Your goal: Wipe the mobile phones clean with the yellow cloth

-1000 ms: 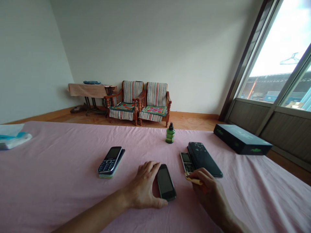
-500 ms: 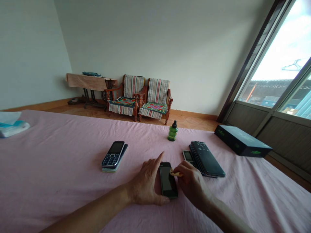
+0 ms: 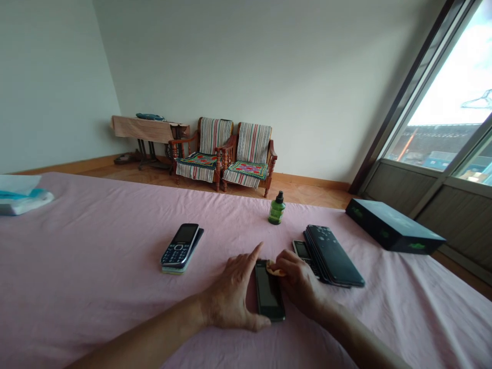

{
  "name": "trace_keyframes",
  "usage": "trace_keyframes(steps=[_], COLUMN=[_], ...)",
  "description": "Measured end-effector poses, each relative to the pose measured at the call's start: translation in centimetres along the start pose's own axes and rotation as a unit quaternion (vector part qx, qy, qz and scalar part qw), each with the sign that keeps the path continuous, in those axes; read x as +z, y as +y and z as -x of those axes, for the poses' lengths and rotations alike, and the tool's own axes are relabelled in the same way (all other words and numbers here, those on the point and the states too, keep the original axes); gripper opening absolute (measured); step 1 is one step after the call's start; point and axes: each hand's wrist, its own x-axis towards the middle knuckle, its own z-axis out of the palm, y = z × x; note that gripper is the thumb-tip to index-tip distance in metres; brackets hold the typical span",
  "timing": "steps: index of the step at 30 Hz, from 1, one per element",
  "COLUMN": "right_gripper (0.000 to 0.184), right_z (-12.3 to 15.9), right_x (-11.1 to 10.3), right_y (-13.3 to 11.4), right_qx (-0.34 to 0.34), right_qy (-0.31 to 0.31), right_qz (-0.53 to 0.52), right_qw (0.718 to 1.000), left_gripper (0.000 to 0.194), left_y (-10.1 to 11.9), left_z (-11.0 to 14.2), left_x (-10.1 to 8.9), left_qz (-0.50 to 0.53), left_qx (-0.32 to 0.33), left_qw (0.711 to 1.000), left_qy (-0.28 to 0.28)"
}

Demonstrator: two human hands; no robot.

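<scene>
A dark mobile phone lies flat on the pink cloth with its screen up. Along its left side is my left hand, thumb against the bottom edge and forefinger stretched by the top, bracing it between them. My right hand is closed on a small yellowish cloth, pressed to the upper right of the phone's screen. The fingertips on the cloth are partly hidden. Just beyond my right hand sit a stack of dark phones and a small keypad phone.
A keypad phone lies on a small stack to the left. Behind the hands stands a green spray bottle. A black box sits at the right, a tissue pack at the far left. Two wooden chairs stand by the wall.
My right hand has moved the cloth slightly up the screen, toward the phone's top. The whole view has shifted a little; my left hand stays beside the phone.
</scene>
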Motion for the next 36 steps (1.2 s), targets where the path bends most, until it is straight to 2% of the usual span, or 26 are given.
trace_keyframes(steps=[8,16,19,25,29,33,36], right_gripper=[0.031,0.034,0.034,0.037,0.035,0.026,0.022], right_z=[2.3,-0.7,-1.0,2.1,4.2,4.7,4.7], right_x=[-1.0,-0.9,-0.8,-0.6,-0.1,-0.4,-1.4], right_y=[-2.4,0.9,1.2,-0.3,-0.6,-0.7,-0.7], right_qx=[0.028,-0.005,0.004,0.022,0.009,-0.010,-0.012], right_qy=[-0.052,-0.045,-0.036,-0.055,-0.030,0.009,0.008], right_qz=[-0.048,-0.040,-0.058,-0.117,-0.145,-0.142,-0.124], right_qw=[0.997,0.998,0.998,0.991,0.989,0.990,0.992], left_gripper=[0.136,0.131,0.132,0.133,0.131,0.131,0.132], left_y=[0.1,0.3,0.3,0.0,-0.2,-0.2,-0.1], left_z=[0.0,0.0,0.0,0.0,0.1,0.1,0.2], left_x=[0.0,-0.2,-0.2,-0.1,-0.1,-0.1,-0.2], left_qz=[-0.008,0.004,0.005,-0.001,-0.003,-0.007,-0.009], left_qx=[-0.002,-0.001,-0.005,-0.008,-0.001,0.001,-0.002], left_qw=[1.000,1.000,1.000,1.000,1.000,1.000,1.000], left_qy=[-0.009,-0.007,-0.006,-0.011,-0.017,-0.019,-0.022])
